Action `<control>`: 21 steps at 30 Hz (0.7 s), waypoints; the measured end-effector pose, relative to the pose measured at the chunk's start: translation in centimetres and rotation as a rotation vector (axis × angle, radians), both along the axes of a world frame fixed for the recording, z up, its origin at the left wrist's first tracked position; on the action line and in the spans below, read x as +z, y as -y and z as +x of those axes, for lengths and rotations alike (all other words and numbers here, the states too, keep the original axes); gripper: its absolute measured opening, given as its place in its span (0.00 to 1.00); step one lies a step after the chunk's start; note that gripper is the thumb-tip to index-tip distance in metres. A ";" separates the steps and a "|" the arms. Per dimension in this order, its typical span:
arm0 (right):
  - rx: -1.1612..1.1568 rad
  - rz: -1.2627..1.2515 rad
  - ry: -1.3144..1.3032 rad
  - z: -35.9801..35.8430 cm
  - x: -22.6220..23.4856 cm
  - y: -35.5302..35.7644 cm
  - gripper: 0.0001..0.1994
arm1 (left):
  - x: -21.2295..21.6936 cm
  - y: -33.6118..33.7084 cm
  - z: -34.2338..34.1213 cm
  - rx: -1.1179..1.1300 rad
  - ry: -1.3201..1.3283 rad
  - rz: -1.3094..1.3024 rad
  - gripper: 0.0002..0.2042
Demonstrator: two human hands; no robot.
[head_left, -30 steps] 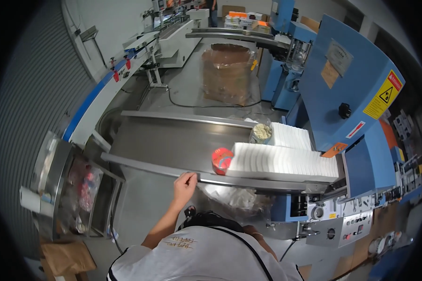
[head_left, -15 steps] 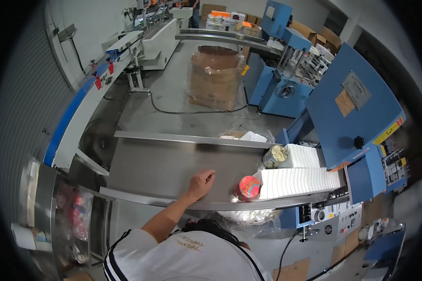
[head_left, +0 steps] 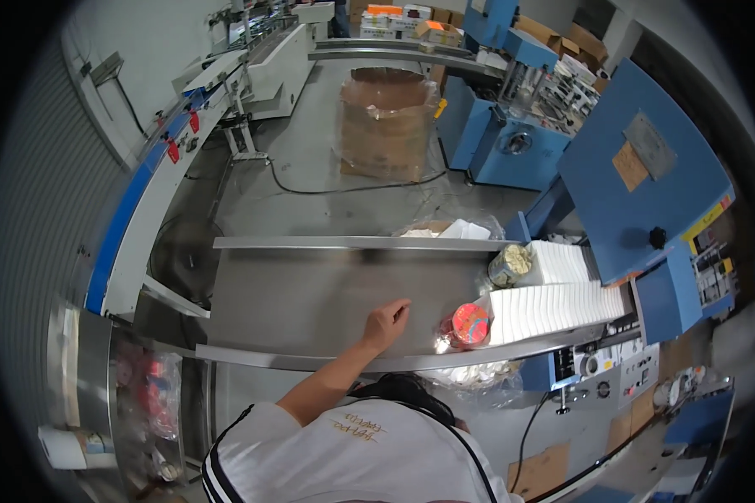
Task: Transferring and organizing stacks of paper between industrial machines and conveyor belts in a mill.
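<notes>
My left hand point(head_left: 387, 325) hovers over a wide metal tray point(head_left: 310, 293), its fingers curled in a loose fist with nothing seen in them. A red cylindrical pack point(head_left: 469, 324) stands just right of it, apart from the fingers, at the near end of a long row of white folded sheets point(head_left: 554, 314). Behind, a tin-like container with pale contents point(head_left: 510, 265) stands against a second white row point(head_left: 559, 263). My right hand does not show.
Raised metal rails point(head_left: 352, 243) edge the tray. A blue machine point(head_left: 646, 193) rises at the right. Beyond the tray stands a large plastic-lined carton point(head_left: 382, 138). A conveyor with a blue side point(head_left: 130, 226) runs along the left. Bagged red items point(head_left: 159, 394) lie lower left.
The whole view has shifted and turned slightly, so tray, packs and machine sit farther right. My left hand stays loosely closed, at about the same distance from the red pack.
</notes>
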State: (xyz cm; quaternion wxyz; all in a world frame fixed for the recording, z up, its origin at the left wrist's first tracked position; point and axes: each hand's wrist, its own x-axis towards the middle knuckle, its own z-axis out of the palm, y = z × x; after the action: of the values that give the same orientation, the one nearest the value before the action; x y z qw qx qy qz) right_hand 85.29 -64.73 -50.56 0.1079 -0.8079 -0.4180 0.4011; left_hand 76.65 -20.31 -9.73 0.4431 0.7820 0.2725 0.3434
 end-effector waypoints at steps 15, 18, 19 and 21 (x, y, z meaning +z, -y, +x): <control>-1.000 -0.170 -0.344 -6.6 20.6 -8.4 0.20 | -1.0 -2.1 0.8 -0.116 -0.051 -0.044 0.08; -0.783 -0.147 -0.242 -7.6 15.0 -4.9 0.18 | -0.5 -1.1 0.8 -0.141 -0.036 -0.015 0.09; -0.470 -0.040 -0.007 -7.5 15.3 -4.2 0.13 | -0.6 -1.1 0.5 -0.137 -0.054 -0.017 0.09; -0.821 0.161 -0.165 -6.3 19.1 -5.0 0.10 | -0.6 -1.2 0.3 -0.142 -0.079 0.006 0.12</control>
State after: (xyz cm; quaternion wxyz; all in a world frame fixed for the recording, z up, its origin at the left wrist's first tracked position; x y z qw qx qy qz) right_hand 79.02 -59.73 -31.46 0.3543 -0.8616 -0.0814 0.3542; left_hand 76.93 -19.10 -10.32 0.4528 0.8136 0.2327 0.2808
